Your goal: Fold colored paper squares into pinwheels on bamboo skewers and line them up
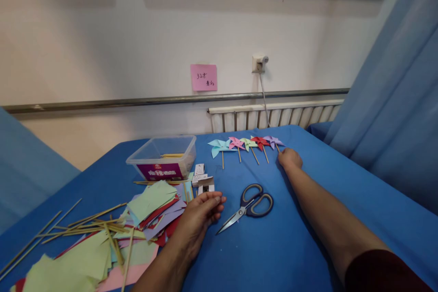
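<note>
Far side of blue tablecloth [260, 255], right of centre: right hand [290, 159] pinches stick [277, 148] of purple paper pinwheel [273, 140], rightmost of five. Left hand [200, 216], apart, half-curled beside small white box [211, 187]; cannot tell whether it grips anything.

We see matt paper pinwheels [249, 144] on sticks [255, 156] (wooden, by their look), scissors [242, 210] with shiny metal blades [230, 222] and plastic-looking handles [271, 203], a translucent plastic box [188, 160], and matt cloth [290, 248] covering the surface [239, 260].
</note>
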Demonstrator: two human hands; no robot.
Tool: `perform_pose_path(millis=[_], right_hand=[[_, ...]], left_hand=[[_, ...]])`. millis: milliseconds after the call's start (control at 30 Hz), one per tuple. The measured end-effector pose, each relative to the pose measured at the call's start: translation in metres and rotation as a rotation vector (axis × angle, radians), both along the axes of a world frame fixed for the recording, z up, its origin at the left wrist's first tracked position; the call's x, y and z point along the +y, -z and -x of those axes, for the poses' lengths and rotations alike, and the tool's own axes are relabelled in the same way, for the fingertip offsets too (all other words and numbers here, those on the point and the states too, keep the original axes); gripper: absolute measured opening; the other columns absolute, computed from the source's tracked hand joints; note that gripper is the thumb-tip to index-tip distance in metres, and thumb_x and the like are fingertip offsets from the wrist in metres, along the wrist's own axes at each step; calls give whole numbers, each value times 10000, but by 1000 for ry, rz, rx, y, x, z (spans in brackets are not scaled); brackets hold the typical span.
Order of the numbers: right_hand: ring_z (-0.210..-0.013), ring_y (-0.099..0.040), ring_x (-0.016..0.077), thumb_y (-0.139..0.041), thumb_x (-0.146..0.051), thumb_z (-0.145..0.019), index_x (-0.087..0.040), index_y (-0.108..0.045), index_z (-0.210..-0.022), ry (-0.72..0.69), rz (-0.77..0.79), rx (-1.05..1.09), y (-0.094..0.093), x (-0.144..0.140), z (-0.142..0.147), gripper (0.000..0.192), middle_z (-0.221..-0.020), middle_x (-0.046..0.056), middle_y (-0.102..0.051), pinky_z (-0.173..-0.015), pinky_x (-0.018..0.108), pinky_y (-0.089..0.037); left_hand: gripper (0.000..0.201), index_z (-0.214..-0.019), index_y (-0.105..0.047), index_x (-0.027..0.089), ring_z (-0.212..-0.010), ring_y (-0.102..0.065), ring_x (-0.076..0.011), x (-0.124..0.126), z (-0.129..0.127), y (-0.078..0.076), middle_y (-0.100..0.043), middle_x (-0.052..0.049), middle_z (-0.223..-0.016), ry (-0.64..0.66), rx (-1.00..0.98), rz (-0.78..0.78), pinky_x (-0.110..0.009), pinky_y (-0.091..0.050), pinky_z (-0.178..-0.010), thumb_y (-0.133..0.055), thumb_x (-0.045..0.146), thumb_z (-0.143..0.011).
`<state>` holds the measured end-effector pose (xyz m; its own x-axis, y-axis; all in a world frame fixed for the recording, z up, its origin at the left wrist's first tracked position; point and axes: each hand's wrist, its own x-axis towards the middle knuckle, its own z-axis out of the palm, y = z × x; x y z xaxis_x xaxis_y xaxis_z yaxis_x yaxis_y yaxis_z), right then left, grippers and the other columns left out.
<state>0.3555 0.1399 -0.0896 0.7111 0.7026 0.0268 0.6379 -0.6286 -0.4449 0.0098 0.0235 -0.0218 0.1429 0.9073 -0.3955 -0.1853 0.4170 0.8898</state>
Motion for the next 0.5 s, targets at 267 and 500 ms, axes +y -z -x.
perform_pose_path(millis=[267, 500], right_hand=[[-1005, -667, 288, -500, -349, -871, -177, -720, -1039, -24, 4, -5, 1, 2, 0, 326, -1055, 166, -713, -781, 347, -494], [-989, -669, 274, -504, -376, -871, -186, -721, -993, -47, -14, 3, 1, 2, 1, 313, -1042, 148, -718, -771, 328, -482]], left_hand=[[184, -869, -667, 133, -641, -623, -107, 1, -1, 7, -723, -104, -891, 50, 36, -22, -202, -475, -587, -732, 178, -702], [229, -867, -672, 140, -647, -626, -116, 5, 0, 15, -723, -108, -899, 80, 48, -14, -211, -471, -583, -768, 217, -673]])
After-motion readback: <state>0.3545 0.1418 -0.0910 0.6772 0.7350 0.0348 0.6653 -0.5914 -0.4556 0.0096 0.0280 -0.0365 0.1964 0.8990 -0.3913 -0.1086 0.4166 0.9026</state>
